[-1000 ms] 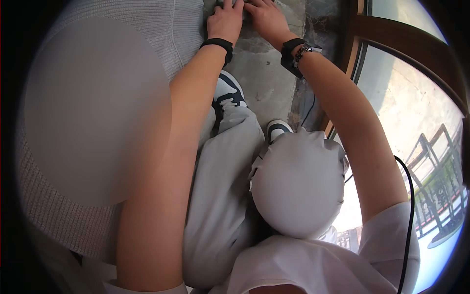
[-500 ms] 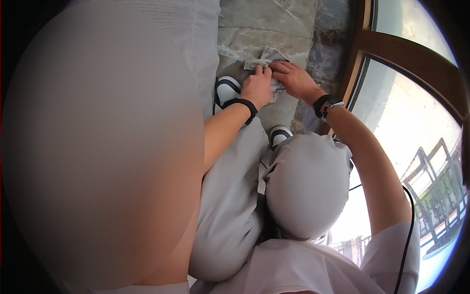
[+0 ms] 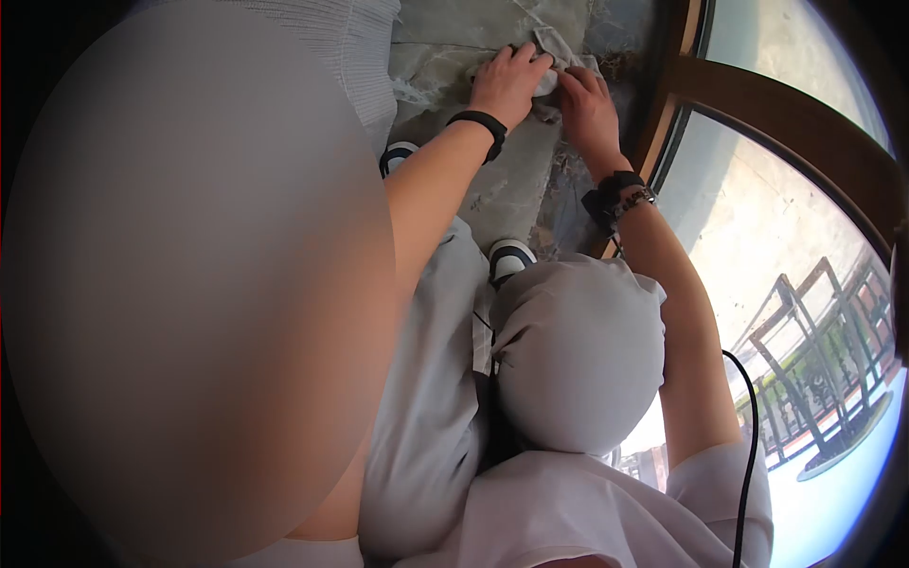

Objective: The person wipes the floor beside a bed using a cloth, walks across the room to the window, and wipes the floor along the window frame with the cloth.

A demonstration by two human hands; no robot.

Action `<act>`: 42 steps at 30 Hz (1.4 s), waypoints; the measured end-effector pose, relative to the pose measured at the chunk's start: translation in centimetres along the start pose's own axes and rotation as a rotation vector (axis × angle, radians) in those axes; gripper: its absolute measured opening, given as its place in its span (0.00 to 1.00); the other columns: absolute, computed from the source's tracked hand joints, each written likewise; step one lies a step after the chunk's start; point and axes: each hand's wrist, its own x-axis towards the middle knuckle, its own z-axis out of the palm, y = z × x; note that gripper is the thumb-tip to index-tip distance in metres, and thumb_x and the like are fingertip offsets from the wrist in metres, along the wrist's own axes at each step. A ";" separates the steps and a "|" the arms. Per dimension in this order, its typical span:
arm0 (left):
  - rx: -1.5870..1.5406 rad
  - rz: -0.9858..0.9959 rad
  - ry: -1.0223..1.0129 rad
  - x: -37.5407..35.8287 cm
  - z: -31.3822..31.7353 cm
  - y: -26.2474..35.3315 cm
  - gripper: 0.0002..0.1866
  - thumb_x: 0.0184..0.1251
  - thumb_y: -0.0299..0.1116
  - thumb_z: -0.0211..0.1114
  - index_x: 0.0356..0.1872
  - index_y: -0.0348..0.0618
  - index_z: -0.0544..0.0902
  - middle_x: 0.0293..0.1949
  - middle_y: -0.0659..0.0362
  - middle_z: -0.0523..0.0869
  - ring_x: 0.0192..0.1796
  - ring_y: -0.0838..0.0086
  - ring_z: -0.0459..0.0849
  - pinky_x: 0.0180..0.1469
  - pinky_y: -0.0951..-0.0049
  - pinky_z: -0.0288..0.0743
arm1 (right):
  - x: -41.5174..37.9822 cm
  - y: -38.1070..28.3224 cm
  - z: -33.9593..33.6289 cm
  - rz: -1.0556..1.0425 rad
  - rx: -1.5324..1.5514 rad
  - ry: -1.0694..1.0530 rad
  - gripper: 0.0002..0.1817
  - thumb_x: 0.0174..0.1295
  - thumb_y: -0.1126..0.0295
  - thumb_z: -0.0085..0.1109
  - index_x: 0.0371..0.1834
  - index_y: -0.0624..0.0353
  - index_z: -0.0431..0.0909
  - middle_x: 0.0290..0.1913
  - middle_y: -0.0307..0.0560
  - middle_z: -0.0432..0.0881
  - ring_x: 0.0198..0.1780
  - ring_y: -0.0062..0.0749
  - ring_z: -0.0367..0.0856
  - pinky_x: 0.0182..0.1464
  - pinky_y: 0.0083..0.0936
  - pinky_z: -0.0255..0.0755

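A crumpled grey cloth (image 3: 557, 45) lies on the marbled stone floor near the top of the head view. My left hand (image 3: 511, 87), with a black band on its wrist, comes from the left and has its fingers closed on the cloth's near side. Just right of it, my right hand (image 3: 589, 112) pinches the cloth's right part; a dark strap and a bracelet circle that wrist. Part of the cloth is hidden under the fingers.
To the right stands a brown-framed glass door (image 3: 748, 90), with railings visible through the glass. A dark stone strip (image 3: 559, 204) runs beside it. My shoe (image 3: 511, 260) and grey-clad knees are below the hands. A black cable (image 3: 753, 407) hangs by my right arm. A large blur covers the left.
Both hands have moved farther from my body with the cloth, toward the top of the view. The view itself has shifted a little.
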 end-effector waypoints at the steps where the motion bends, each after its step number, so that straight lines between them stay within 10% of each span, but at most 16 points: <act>1: 0.009 -0.019 0.037 1.4 0.9 0.1 0.21 0.63 0.21 0.67 0.56 0.53 0.83 0.56 0.60 0.82 0.58 0.55 0.84 0.56 0.50 0.84 | 1.3 1.0 0.2 0.003 0.014 -0.006 0.19 0.66 0.74 0.62 0.59 0.48 0.86 0.58 0.41 0.84 0.61 0.49 0.81 0.61 0.43 0.80; 22: 0.002 0.625 -0.470 -3.5 3.6 2.7 0.21 0.50 0.20 0.71 0.48 0.48 0.83 0.57 0.59 0.81 0.58 0.59 0.82 0.58 0.58 0.82 | -12.3 0.3 -2.6 0.412 0.221 -0.383 0.21 0.57 0.75 0.65 0.56 0.53 0.82 0.55 0.50 0.83 0.61 0.57 0.81 0.59 0.48 0.81; 35: -0.086 0.238 -0.002 6.5 6.7 7.0 0.29 0.52 0.25 0.77 0.60 0.49 0.84 0.56 0.62 0.81 0.57 0.58 0.82 0.58 0.57 0.84 | -1.6 8.9 -4.1 0.180 -0.024 0.281 0.21 0.64 0.77 0.60 0.60 0.49 0.85 0.63 0.48 0.84 0.60 0.54 0.83 0.58 0.45 0.83; 42: -0.062 0.423 -0.272 2.6 6.9 7.5 0.22 0.53 0.23 0.75 0.51 0.44 0.84 0.58 0.60 0.81 0.61 0.58 0.81 0.59 0.56 0.83 | -6.4 6.5 -4.4 0.386 -0.095 -0.169 0.19 0.61 0.78 0.60 0.57 0.56 0.78 0.57 0.51 0.82 0.62 0.55 0.81 0.60 0.45 0.82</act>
